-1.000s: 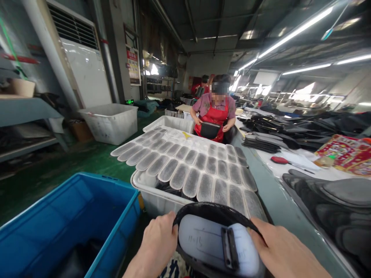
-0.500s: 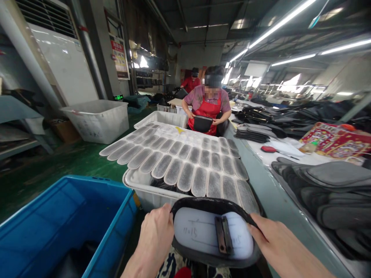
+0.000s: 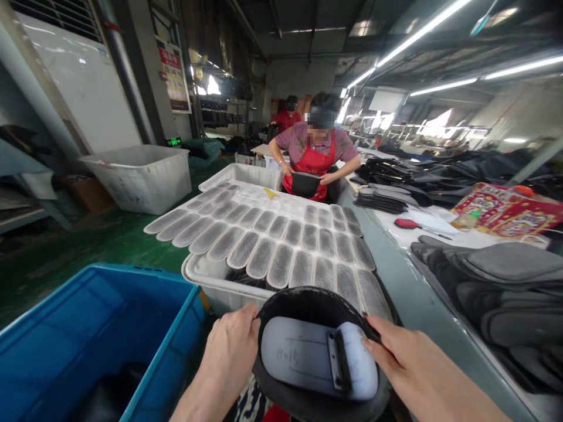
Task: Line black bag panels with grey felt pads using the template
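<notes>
A white shoe last [image 3: 308, 360] with a dark metal plate and pen marks lies sole-up in front of me, wrapped in a black shoe upper [image 3: 303, 302]. My left hand [image 3: 231, 354] is closed on the black upper's left edge. Over on the other side, my right hand [image 3: 398, 357] pinches the upper's right edge. Just beyond them, several grey insoles [image 3: 268, 240] lie in rows across a white bin [image 3: 211, 281].
A blue crate [image 3: 88, 340] stands at my lower left. A long table [image 3: 417, 293] on the right carries dark insole stacks [image 3: 492, 287], red-handled scissors [image 3: 416, 225] and a red packet [image 3: 505, 211]. A person in a red apron [image 3: 314, 161] works at the far end. Another white bin [image 3: 141, 176] sits on the green floor.
The black upper has been pulled further over the last, now bulging higher above it. The view has shifted slightly left and down; both hands keep their grip.
</notes>
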A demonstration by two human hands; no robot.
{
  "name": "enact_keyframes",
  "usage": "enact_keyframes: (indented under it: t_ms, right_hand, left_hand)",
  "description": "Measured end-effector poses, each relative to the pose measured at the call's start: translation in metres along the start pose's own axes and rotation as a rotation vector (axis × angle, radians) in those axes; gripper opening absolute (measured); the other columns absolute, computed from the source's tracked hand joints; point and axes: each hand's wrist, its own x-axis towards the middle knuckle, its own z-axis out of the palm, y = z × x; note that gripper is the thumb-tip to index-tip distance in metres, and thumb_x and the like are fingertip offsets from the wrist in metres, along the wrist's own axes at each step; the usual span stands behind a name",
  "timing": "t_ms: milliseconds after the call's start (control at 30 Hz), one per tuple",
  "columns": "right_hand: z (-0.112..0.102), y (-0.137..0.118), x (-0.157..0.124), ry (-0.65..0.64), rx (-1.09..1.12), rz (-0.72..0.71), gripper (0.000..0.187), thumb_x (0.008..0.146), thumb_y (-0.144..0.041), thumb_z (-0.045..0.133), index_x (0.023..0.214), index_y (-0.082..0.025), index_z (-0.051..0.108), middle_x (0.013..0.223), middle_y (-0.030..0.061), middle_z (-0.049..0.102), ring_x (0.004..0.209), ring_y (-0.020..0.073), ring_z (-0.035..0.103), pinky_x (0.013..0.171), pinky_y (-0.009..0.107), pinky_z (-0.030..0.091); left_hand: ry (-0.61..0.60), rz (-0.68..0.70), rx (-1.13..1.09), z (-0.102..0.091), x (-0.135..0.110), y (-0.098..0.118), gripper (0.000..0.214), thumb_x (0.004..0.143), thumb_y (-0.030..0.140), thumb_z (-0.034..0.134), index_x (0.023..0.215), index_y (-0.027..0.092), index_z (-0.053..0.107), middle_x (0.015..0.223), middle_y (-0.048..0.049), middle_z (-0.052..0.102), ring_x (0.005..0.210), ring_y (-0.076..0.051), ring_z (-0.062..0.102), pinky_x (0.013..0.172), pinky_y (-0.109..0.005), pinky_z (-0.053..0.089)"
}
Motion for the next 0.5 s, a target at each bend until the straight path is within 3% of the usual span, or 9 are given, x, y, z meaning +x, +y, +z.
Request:
enact_keyframes:
  t_ms: [200, 300, 500]
  right_hand:
    - [0.031, 0.037, -0.004, 0.092, 0.014, -0.009, 0.042, 0.086, -0.045, 0.036, 0.104, -0.024, 0.069, 0.084, 0.0094, 0.076, 0.074, 0.0319, 0.073, 0.06, 0.038, 0.051]
    - [0.042, 0.051, -0.006, 0.166, -0.004, -0.024, 0.044, 0.088, -0.048, 0.039, 0.111, -0.024, 0.069, 0.088, 0.0111, 0.077, 0.078, 0.0328, 0.072, 0.06, 0.037, 0.051]
    - [0.043, 0.047, -0.003, 0.21, 0.03, 0.018, 0.048, 0.086, -0.05, 0.038, 0.111, -0.023, 0.07, 0.085, 0.0119, 0.076, 0.074, 0.0336, 0.072, 0.062, 0.041, 0.053]
  left_hand:
    - [0.019, 0.031, -0.049, 0.001, 0.004, -0.005, 0.025, 0.086, 0.016, 0.049, 0.063, 0.021, 0.042, 0.061, 0.0023, 0.052, 0.065, -0.015, 0.056, 0.06, -0.026, 0.025]
    - [0.019, 0.052, -0.061, 0.004, 0.004, -0.006, 0.025, 0.086, 0.016, 0.049, 0.064, 0.021, 0.04, 0.06, 0.004, 0.047, 0.062, -0.013, 0.051, 0.059, -0.026, 0.023]
    - [0.001, 0.033, -0.096, 0.014, 0.003, -0.007, 0.025, 0.087, 0.015, 0.049, 0.065, 0.021, 0.039, 0.059, 0.0054, 0.043, 0.061, -0.012, 0.049, 0.057, -0.024, 0.023]
